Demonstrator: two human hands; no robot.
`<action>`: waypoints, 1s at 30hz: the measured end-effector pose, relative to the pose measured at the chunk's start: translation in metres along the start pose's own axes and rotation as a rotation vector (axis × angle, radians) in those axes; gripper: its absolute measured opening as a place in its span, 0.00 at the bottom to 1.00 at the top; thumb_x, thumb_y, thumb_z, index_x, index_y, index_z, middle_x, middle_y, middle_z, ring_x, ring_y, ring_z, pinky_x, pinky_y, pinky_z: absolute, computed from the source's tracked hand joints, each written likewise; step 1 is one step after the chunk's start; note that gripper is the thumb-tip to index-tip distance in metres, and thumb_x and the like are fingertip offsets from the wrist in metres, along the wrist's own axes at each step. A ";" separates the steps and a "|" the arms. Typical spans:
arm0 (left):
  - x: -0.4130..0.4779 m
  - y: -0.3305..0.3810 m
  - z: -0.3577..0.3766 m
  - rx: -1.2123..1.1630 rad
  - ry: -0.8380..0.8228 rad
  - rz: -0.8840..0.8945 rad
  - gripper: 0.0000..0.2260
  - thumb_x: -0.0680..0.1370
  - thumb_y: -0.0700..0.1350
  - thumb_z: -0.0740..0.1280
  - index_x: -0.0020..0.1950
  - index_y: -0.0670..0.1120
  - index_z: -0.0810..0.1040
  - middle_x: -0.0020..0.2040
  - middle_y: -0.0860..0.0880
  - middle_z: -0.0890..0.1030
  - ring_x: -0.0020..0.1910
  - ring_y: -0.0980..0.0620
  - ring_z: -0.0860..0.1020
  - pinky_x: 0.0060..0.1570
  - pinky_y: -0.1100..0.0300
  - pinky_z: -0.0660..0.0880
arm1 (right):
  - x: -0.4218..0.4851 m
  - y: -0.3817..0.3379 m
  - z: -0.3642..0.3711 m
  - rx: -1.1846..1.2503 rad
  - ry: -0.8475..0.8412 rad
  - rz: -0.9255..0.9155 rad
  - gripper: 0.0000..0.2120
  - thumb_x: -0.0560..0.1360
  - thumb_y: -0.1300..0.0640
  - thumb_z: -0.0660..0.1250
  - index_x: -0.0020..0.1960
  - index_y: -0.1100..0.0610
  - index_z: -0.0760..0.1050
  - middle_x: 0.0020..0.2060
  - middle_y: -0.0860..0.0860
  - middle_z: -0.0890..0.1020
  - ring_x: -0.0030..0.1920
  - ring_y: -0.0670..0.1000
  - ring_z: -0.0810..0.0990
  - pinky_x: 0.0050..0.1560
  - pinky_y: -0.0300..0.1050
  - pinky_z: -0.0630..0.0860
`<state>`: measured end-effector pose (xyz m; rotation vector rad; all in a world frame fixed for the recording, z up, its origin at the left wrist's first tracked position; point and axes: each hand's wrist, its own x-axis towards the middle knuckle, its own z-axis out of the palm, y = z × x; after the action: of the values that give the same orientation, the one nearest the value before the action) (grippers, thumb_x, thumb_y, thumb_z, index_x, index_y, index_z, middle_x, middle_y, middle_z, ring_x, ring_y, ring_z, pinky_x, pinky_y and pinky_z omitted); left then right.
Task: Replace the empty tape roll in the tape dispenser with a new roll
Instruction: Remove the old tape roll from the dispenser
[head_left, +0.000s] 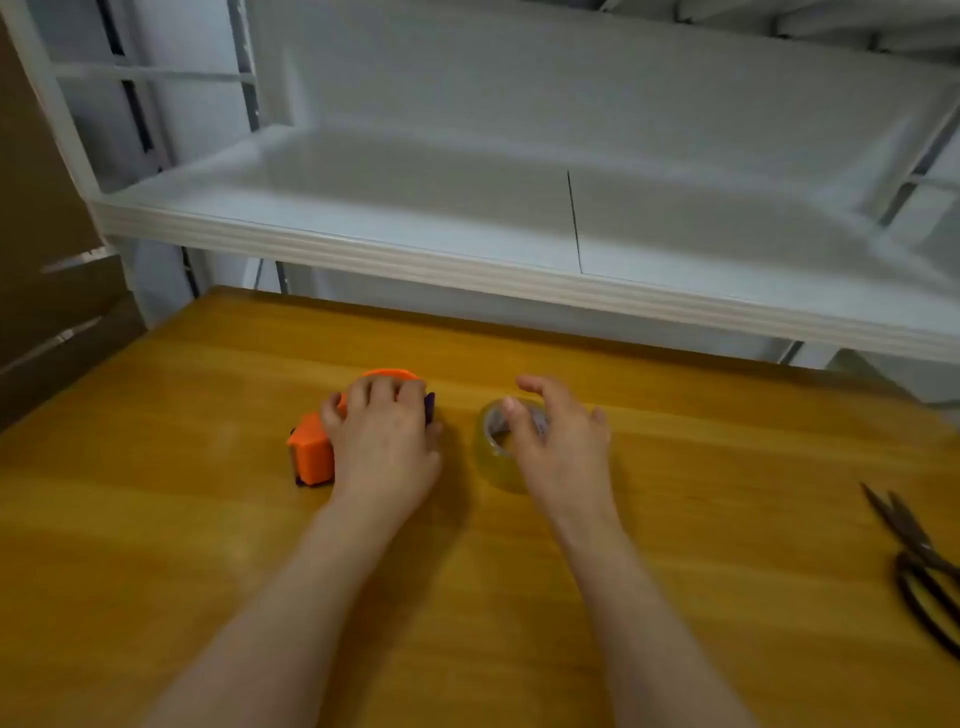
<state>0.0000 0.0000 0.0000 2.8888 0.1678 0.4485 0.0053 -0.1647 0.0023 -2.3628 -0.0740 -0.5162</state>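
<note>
An orange tape dispenser (311, 453) with purple trim lies on the wooden table (208, 519), a little left of centre. My left hand (387, 441) lies over its top with the fingers curled around it, hiding most of its body. To the right a roll of clear tape (493, 457) lies flat on the table. My right hand (558, 441) hovers over the roll with fingers spread, the thumb at the roll's inner hole. Whether it grips the roll is unclear.
A pair of dark scissors (919, 566) lies near the table's right edge. A white metal shelf (467, 260) juts out just above the table's far edge. Brown cardboard (47, 291) stands at the left.
</note>
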 end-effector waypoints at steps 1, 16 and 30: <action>0.000 -0.001 -0.001 -0.001 0.016 0.002 0.20 0.79 0.54 0.66 0.69 0.50 0.73 0.68 0.45 0.76 0.71 0.42 0.68 0.71 0.38 0.59 | -0.003 0.000 -0.001 -0.002 0.024 -0.016 0.15 0.81 0.44 0.62 0.66 0.46 0.75 0.64 0.45 0.81 0.70 0.49 0.74 0.78 0.62 0.53; 0.003 -0.013 -0.002 0.022 0.043 -0.029 0.11 0.80 0.49 0.66 0.60 0.48 0.77 0.61 0.48 0.81 0.68 0.44 0.71 0.72 0.39 0.57 | -0.015 0.003 0.006 -0.016 0.025 -0.023 0.15 0.81 0.45 0.63 0.65 0.47 0.75 0.61 0.46 0.82 0.65 0.47 0.78 0.79 0.59 0.51; -0.005 -0.005 -0.014 -1.152 0.107 0.211 0.09 0.79 0.40 0.70 0.59 0.49 0.78 0.56 0.48 0.80 0.55 0.50 0.81 0.56 0.48 0.81 | -0.019 -0.008 0.002 0.542 -0.093 -0.057 0.23 0.78 0.43 0.67 0.71 0.42 0.69 0.68 0.39 0.76 0.70 0.42 0.73 0.67 0.55 0.76</action>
<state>-0.0095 0.0064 0.0109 1.7511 -0.2956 0.5041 -0.0130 -0.1551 -0.0012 -1.8551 -0.2873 -0.3562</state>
